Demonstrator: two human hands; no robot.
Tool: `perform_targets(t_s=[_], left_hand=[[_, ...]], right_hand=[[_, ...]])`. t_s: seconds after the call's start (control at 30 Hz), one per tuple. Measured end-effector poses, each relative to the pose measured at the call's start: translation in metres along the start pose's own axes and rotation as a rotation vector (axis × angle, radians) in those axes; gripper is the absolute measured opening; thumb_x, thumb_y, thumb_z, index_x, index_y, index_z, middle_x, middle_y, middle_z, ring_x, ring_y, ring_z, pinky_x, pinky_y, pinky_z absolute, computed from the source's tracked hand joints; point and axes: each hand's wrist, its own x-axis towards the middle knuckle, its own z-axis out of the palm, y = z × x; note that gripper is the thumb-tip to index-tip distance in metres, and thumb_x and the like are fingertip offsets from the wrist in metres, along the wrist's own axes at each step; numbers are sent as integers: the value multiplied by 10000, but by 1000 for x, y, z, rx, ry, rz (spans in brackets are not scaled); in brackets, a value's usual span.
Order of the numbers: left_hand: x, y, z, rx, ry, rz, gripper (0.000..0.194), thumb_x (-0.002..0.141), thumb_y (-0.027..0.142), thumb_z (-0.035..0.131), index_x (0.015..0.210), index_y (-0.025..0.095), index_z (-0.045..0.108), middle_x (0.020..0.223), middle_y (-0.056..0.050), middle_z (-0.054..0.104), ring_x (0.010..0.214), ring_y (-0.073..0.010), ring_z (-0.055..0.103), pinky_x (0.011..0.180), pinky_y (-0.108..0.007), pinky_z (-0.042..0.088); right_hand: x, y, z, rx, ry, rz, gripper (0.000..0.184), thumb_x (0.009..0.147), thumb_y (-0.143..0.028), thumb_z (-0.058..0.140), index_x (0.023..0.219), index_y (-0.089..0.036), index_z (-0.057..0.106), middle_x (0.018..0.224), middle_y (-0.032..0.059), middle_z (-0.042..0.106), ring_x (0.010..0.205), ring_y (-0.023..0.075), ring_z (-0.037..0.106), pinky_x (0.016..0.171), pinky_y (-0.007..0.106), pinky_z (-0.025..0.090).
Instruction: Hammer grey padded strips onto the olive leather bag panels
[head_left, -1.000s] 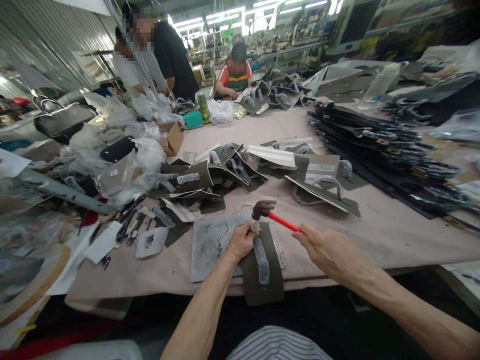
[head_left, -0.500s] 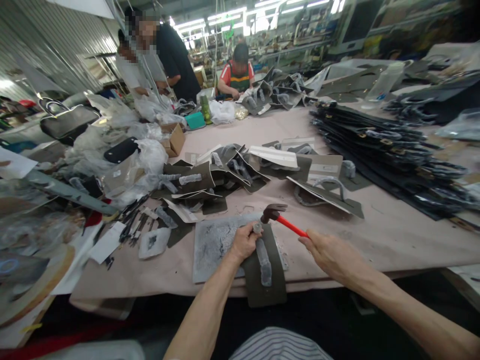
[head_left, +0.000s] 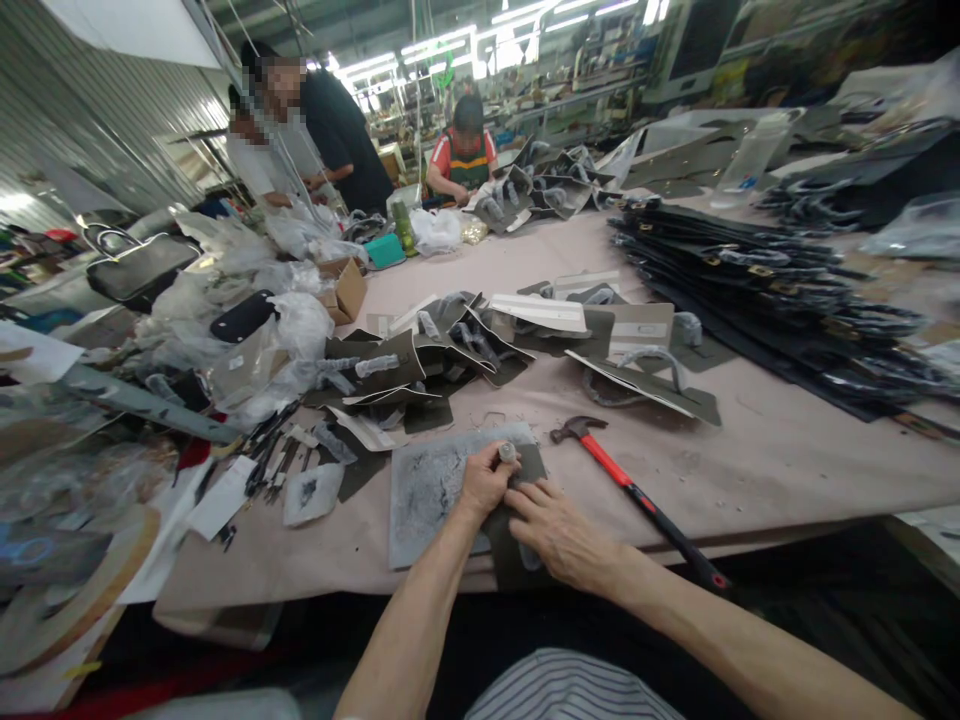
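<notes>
Left hand (head_left: 482, 482), lower centre of the frame: grip clamped on a round-ended rod (head_left: 508, 452). The rod's visible end faces up towards the camera; its long axis appears near upright, its lower part hidden by the fingers. Right hand (head_left: 555, 530), just right of it: laid over a dark panel (head_left: 534, 463) and its wrapped handle (head_left: 529, 558), fingers pointing to the upper left; whether this grip is closed on the handle cannot be told.

The panel's long axis runs roughly top to bottom of the frame, its near end past the edge of the worktop (head_left: 787, 480). Its far part lies over a grey slab (head_left: 421, 500).

Hammer (head_left: 625, 480), right of centre: out of both hands, head towards the upper left, shaft slanting to the lower right, butt past the worktop's edge.
</notes>
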Motion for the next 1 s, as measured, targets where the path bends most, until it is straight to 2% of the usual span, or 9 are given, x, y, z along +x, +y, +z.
perform_targets(t_s=[0.1, 0.17, 0.33, 0.4, 0.47, 0.57, 0.7, 0.9, 1.0], left_hand=[[10, 7, -3, -255, 251, -121, 237, 708, 316, 791, 825, 146, 675, 768, -45, 744, 712, -176, 708, 694, -277, 556], [16, 24, -12, -354, 373, -103, 296, 707, 365, 807, 829, 142, 655, 758, -42, 736, 703, -174, 717, 697, -281, 567], [13, 89, -40, -197, 383, 222, 242, 774, 330, 806, 932, 189, 688, 900, -36, 760, 844, -177, 731, 832, -308, 581], [6, 98, -40, -136, 349, 250, 206, 803, 310, 785, 956, 204, 696, 919, -34, 761, 860, -182, 728, 829, -307, 583], [-1, 88, -32, -114, 289, 198, 176, 810, 292, 771, 945, 202, 701, 905, -37, 763, 844, -183, 726, 808, -299, 585], [-7, 51, -11, -135, 194, 72, 164, 805, 269, 753, 937, 189, 700, 912, -48, 767, 852, -183, 723, 820, -294, 578], [-4, 10, 10, -191, 151, -16, 199, 818, 264, 724, 992, 177, 684, 943, -57, 766, 885, -180, 724, 865, -305, 567], [13, 0, 20, -217, 38, -75, 260, 803, 308, 756, 997, 170, 651, 944, -76, 772, 891, -201, 738, 858, -328, 579], [15, -5, 20, -184, 41, -67, 224, 836, 322, 729, 976, 161, 659, 949, -80, 769, 892, -196, 736, 859, -323, 576]], right_hand=[[15, -11, 3, -117, -6, 123, 92, 827, -148, 563, 890, -175, 625, 996, 120, 629, 963, 280, 541, 859, 421, 389], [21, -12, -5, -176, 28, 262, 71, 839, -146, 540, 854, -171, 605, 890, 120, 629, 881, 271, 560, 799, 405, 382], [21, -1, -36, -163, -42, 642, 162, 902, -156, 457, 993, -142, 590, 762, 110, 662, 717, 244, 644, 637, 344, 363], [18, 2, -36, -97, -63, 757, 195, 939, -207, 438, 1063, -138, 573, 760, 95, 679, 698, 233, 675, 583, 319, 352], [15, 2, -26, -40, -37, 816, 214, 975, -274, 433, 1094, -149, 560, 818, 93, 706, 722, 225, 701, 568, 299, 364], [13, -4, -5, 40, 10, 868, 307, 1009, -356, 439, 1238, -171, 526, 917, 92, 739, 767, 229, 726, 599, 291, 420], [12, -10, 15, 178, 32, 870, 419, 1035, -364, 402, 1409, -180, 441, 1016, 110, 759, 862, 245, 744, 692, 313, 491], [8, -9, 21, 313, 51, 826, 435, 1030, -382, 379, 1355, -131, 522, 1018, 150, 758, 884, 281, 742, 729, 347, 510], [-2, -1, 22, 421, 183, 780, 458, 1033, -432, 358, 1359, -158, 526, 1100, 136, 741, 973, 265, 720, 793, 353, 518]])
